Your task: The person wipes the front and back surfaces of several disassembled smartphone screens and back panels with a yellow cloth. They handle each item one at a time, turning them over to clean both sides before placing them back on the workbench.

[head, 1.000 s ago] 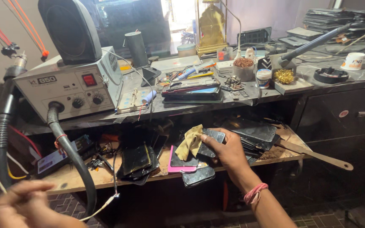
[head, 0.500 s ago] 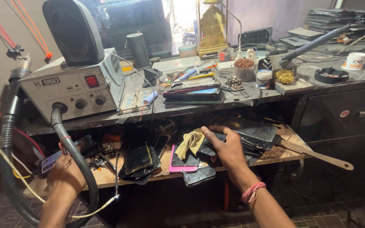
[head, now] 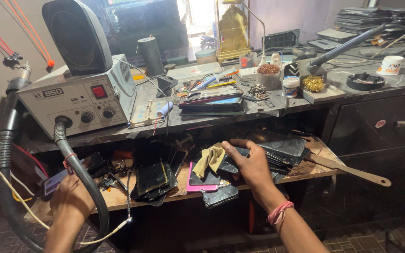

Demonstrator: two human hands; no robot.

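Phone panels (head: pixel 277 150) lie under the right hand (head: pixel 251 164), fingers gripping one; left hand (head: pixel 71 201) pinches a card (head: pixel 55 182).

Your wooden shelf (head: pixel 319 164) carries phone pile (head: pixel 277 150), yellow cloth (head: pixel 210 158), pink phone (head: pixel 201 182), wooden stick (head: pixel 352 171).

Strong daylight is seen from the overexposed window (head: pixel 198 18); the lower shelf (head: pixel 315 164) is left in dim shadow, slightly soft.
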